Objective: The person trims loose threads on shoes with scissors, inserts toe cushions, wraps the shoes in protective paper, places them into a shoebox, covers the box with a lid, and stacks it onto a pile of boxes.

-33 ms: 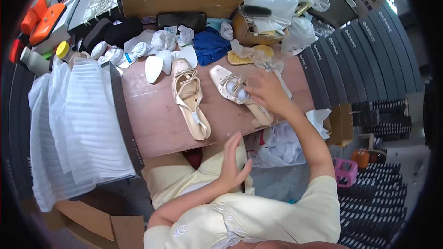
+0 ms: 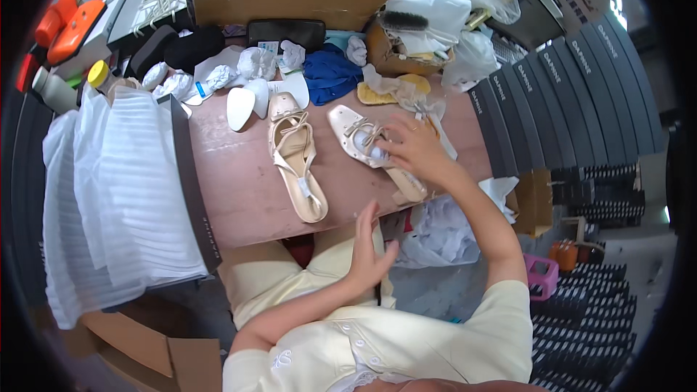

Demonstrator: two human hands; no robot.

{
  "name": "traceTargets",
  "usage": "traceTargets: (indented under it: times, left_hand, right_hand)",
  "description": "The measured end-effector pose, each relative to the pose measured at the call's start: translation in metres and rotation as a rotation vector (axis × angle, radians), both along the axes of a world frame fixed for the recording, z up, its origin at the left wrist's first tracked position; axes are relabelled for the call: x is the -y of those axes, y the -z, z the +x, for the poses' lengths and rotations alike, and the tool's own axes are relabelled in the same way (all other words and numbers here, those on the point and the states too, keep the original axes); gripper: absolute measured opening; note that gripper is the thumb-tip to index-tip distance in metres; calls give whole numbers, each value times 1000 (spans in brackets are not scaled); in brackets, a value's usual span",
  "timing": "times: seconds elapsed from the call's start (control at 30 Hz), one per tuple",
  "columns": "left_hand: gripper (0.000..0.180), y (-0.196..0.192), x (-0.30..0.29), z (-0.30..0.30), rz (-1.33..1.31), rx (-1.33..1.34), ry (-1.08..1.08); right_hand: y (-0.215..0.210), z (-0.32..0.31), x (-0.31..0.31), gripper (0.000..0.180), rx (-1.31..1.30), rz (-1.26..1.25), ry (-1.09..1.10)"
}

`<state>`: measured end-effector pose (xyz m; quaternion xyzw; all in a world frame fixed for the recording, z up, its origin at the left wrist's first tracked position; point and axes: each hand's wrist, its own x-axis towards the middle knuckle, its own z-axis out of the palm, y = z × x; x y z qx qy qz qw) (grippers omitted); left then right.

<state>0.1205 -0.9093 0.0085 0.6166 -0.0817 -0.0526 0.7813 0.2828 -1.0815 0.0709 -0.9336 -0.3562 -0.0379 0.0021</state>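
Observation:
Two pale beige flat slingback shoes with bows lie on the reddish worktop, toes pointing away from me. My right hand (image 2: 417,147) is over the right shoe (image 2: 347,122), fingers bent and spread apart. Its thumb reaches the white wad of stuffing (image 2: 371,148) in that shoe's opening; whether it presses on it is unclear. The left shoe (image 2: 300,174) lies untouched, its strap toward the heel. My left hand (image 2: 369,250) hovers above my lap, just off the table's front edge, palm turned inward, fingers extended and nothing held.
At left, white foam sheets (image 2: 120,189) drape over a dark open box (image 2: 190,174). Dark shoe boxes (image 2: 537,101) stand in a row at right. Crumpled paper (image 2: 255,63), a blue cloth (image 2: 332,74) and a yellow sponge-like pad (image 2: 377,92) line the back. A bag of paper (image 2: 439,236) sits below the table.
My right hand has shifted slightly left, its thumb closer to the stuffing in the right shoe. My left hand is nearly unmoved. The whole view has shifted a little.

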Motion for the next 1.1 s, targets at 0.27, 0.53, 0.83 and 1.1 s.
traceTargets:
  times: [0.27, 0.53, 0.83, 1.1]
  left_hand:
    - [67, 39, 72, 78, -583, -400, -2]
    - [67, 34, 20, 61, -10, -149, -185]
    - [75, 32, 3, 61, 116, -173, -127]
    - [76, 29, 1, 62, 172, -185, -129]
  right_hand:
    - [-11, 29, -31, 30, -183, -108, -136]
    - [-33, 23, -38, 42, 215, 267, 233]
    - [10, -4, -62, 32, 214, -103, -125]
    - [20, 2, -75, 22, 362, -224, -192]
